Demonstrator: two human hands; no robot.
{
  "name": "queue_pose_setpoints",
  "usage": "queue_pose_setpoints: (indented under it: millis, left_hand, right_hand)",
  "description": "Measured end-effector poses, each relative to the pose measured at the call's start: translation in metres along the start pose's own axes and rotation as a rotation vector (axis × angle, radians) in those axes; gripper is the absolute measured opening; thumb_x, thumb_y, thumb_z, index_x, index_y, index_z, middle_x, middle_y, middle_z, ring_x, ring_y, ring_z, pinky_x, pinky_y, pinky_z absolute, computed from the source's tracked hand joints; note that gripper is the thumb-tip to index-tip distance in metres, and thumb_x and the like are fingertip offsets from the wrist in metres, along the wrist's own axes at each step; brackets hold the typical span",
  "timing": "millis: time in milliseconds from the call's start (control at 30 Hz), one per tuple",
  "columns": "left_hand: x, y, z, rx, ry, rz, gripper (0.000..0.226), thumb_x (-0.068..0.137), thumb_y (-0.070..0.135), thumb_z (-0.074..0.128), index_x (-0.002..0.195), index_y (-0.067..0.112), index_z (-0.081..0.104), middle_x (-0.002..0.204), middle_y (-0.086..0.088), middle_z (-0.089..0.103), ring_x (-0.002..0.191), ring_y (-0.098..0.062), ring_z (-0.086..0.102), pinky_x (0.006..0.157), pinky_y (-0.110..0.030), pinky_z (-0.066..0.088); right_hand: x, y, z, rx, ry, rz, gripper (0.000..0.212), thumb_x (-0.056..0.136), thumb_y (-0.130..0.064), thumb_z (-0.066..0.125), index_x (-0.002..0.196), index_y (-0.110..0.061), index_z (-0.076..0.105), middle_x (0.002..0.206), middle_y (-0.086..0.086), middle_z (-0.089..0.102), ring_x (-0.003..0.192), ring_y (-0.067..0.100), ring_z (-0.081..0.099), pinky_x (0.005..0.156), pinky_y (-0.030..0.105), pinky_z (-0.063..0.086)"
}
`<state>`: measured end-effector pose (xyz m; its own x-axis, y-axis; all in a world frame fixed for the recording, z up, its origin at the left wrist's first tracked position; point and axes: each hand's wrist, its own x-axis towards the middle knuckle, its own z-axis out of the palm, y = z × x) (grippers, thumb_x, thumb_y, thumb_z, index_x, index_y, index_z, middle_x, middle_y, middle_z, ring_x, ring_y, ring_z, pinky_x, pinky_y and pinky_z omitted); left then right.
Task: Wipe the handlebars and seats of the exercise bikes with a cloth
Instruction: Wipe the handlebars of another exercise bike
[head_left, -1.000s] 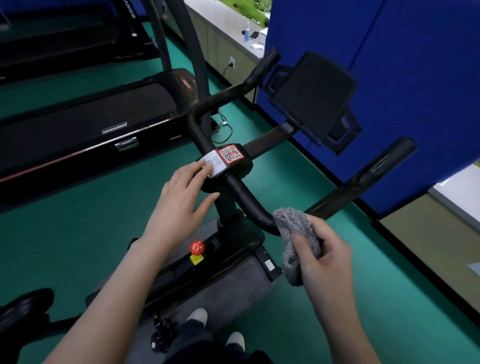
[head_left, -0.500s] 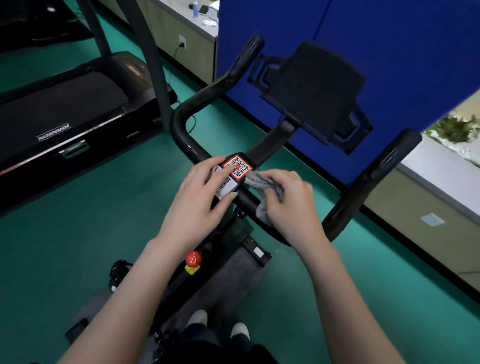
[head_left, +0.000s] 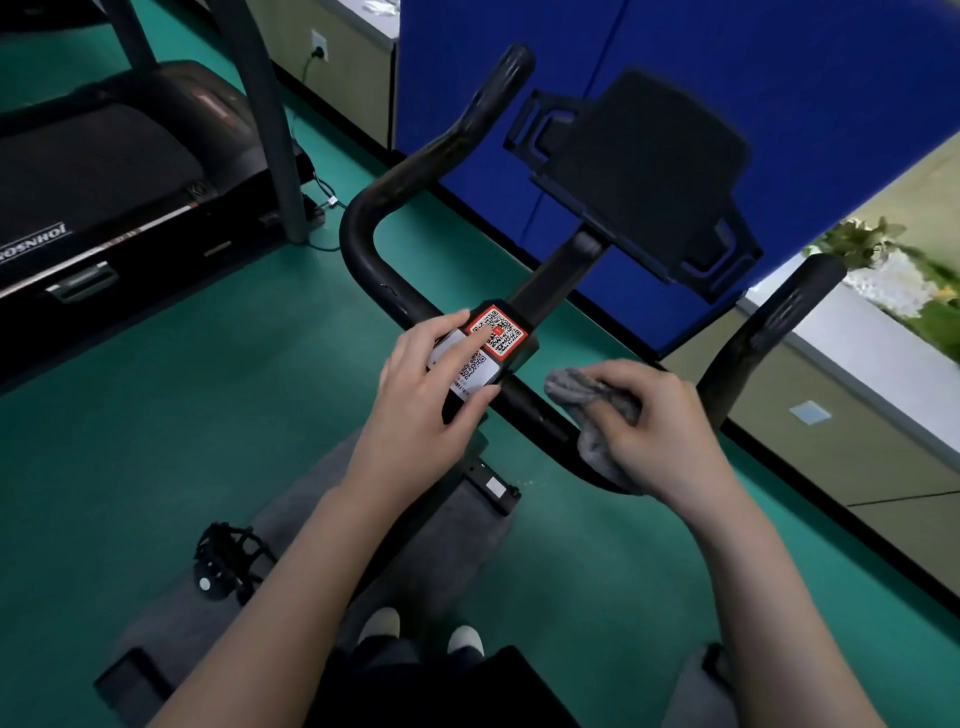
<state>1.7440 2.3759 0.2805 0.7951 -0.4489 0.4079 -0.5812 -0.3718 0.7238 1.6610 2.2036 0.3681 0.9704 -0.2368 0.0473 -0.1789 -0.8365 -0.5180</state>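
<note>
**Wiping Right of the Clamp**

Holding the grey cloth (head_left: 576, 392) in the right hand (head_left: 660, 431), fingers curled round it, pressed on the handlebars (head_left: 363, 228) just right of the centre clamp (head_left: 521, 361). Steadying with the left hand (head_left: 426, 400), laid flat-fingered over the QR sticker (head_left: 501, 332). Wrap the cloth right round the tube, keep firm pressure, and draw it rightward, then up the far right horn (head_left: 779, 322). Refold to a clean face before tackling the left side. Cannot see the seat here.
</note>
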Motion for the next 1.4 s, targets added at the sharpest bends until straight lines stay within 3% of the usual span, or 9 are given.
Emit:
queue_pose_setpoints:
  millis: [167,400,567,700,833,933,1067,1267,1400]
  left_hand:
    - [0.001,-0.002,-0.002,0.006,-0.013,0.009,0.048,0.089,0.031,0.059,0.133,0.013,0.052,0.135,-0.005,0.045,0.123,-0.016,0.04,0.104,-0.044,0.037]
    - [0.002,-0.002,-0.003,-0.045,-0.012,-0.012,0.047,0.088,0.027,0.063,0.131,0.012,0.054,0.134,-0.004,0.045,0.124,-0.017,0.039,0.103,-0.046,0.037]
    - [0.004,-0.002,-0.006,-0.049,-0.012,0.004,0.045,0.086,0.027,0.064,0.128,0.011,0.056,0.131,-0.005,0.047,0.122,-0.02,0.043,0.101,-0.048,0.039]
    - [0.003,-0.002,-0.004,-0.051,-0.009,-0.008,0.045,0.087,0.025,0.065,0.128,0.011,0.056,0.132,-0.005,0.046,0.123,-0.018,0.041,0.103,-0.045,0.037]
    - [0.003,-0.003,-0.004,-0.054,-0.005,-0.012,0.046,0.087,0.029,0.062,0.13,0.013,0.055,0.133,-0.004,0.046,0.124,-0.016,0.04,0.104,-0.04,0.035]
    - [0.002,-0.004,-0.003,-0.041,-0.005,-0.009,0.047,0.087,0.032,0.06,0.13,0.014,0.054,0.133,-0.002,0.045,0.124,-0.013,0.037,0.103,-0.036,0.032]
    - [0.002,-0.005,-0.001,-0.027,-0.002,-0.006,0.047,0.087,0.034,0.059,0.13,0.018,0.054,0.133,0.001,0.044,0.124,-0.009,0.036,0.103,-0.032,0.027]
    - [0.001,-0.007,0.001,-0.037,0.011,0.011,0.047,0.088,0.039,0.054,0.13,0.019,0.053,0.132,0.001,0.043,0.121,-0.003,0.033,0.103,-0.036,0.031]
    - [0.001,-0.007,0.001,-0.042,0.019,0.017,0.047,0.088,0.039,0.053,0.13,0.02,0.053,0.131,0.002,0.043,0.12,0.0,0.031,0.103,-0.037,0.03]
  right_hand:
    - [-0.009,-0.013,0.019,-0.024,-0.039,-0.175,0.032,0.072,0.015,0.06,0.091,-0.007,0.073,0.093,0.003,0.063,0.092,0.018,0.056,0.083,0.009,0.036]
    - [-0.019,-0.005,0.013,-0.038,0.026,-0.234,0.037,0.067,0.021,0.059,0.088,-0.006,0.073,0.093,0.001,0.066,0.091,0.023,0.059,0.082,0.025,0.044]
    - [-0.015,-0.013,0.023,-0.039,-0.064,-0.296,0.039,0.066,0.021,0.058,0.09,-0.006,0.073,0.096,0.0,0.068,0.094,0.022,0.058,0.086,0.021,0.042]
    - [-0.023,0.0,0.008,0.079,-0.03,-0.206,0.038,0.07,0.02,0.058,0.088,-0.01,0.073,0.092,-0.011,0.067,0.093,0.016,0.061,0.085,0.022,0.045]
    - [-0.002,0.008,0.001,0.162,0.095,-0.002,0.024,0.084,0.001,0.061,0.098,-0.016,0.071,0.093,-0.008,0.069,0.091,0.01,0.063,0.082,0.026,0.048]
    - [0.023,0.005,0.009,0.214,-0.001,0.061,0.02,0.087,-0.003,0.06,0.099,-0.015,0.07,0.094,-0.001,0.071,0.092,0.014,0.065,0.086,0.036,0.05]
    - [0.038,0.006,0.019,0.229,-0.19,0.101,0.012,0.09,-0.004,0.058,0.099,-0.01,0.064,0.095,0.004,0.067,0.095,0.021,0.062,0.091,0.04,0.047]
    - [0.028,0.021,0.004,0.099,-0.347,0.08,0.007,0.092,-0.011,0.058,0.088,-0.005,0.057,0.081,0.013,0.057,0.076,0.02,0.051,0.075,0.042,0.042]
    - [0.024,0.026,-0.016,-0.032,-0.436,0.069,0.013,0.091,-0.013,0.06,0.079,-0.014,0.056,0.077,0.005,0.059,0.076,0.02,0.054,0.076,0.043,0.044]
